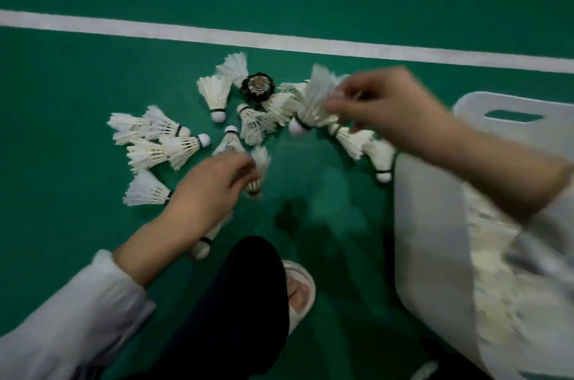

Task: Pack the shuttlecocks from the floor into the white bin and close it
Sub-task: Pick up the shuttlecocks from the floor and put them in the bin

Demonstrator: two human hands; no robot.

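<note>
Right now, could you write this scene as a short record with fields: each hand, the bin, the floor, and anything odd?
left hand: pinches a near shuttlecock, close to the floor
right hand: grips a far shuttlecock by its feathers, blurred
white bin: at the right, not closed; contents pale and blurred
floor: green, crossed by a white line
loose shuttlecocks: many, scattered between the hands
odd item: black round object among them, kind unclear

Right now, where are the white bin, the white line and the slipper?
white bin (428,224): head view, on its near side wall.
white line (279,41): head view, on the middle of the painted stripe.
slipper (295,267): head view, on the strap over the foot.
</note>
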